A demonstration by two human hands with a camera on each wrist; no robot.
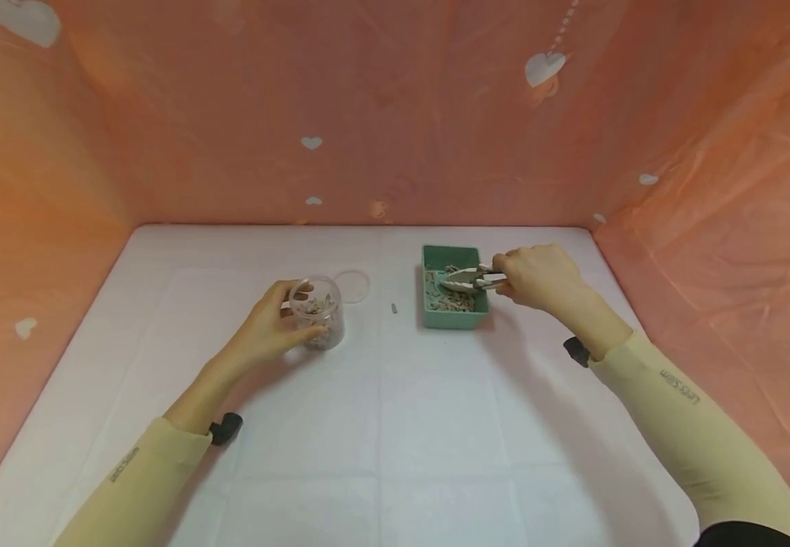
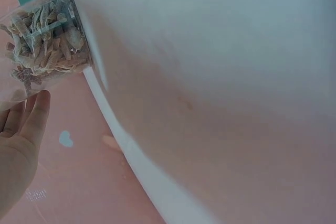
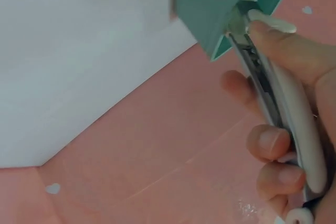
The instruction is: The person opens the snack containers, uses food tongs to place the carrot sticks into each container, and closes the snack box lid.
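On the left of the table, my left hand (image 1: 272, 325) holds a clear plastic jar (image 1: 330, 333), fingers behind it and thumb in front. Small brown dried pieces (image 2: 50, 43) fill much of the jar, seen through its wall in the left wrist view. My right hand (image 1: 544, 278) grips metal tongs (image 3: 296, 114) with pale handle covers. The tips of the tongs reach into a green rectangular box (image 1: 454, 321), over similar brown pieces (image 1: 455, 302). Whether the tongs pinch a piece cannot be made out.
Behind the jar lies a round clear lid (image 1: 354, 286). One small loose piece (image 1: 394, 308) rests on the white table (image 1: 436, 425) between jar and box. Pink-orange sheeting (image 1: 395, 114) with hearts surrounds the table at the back and sides.
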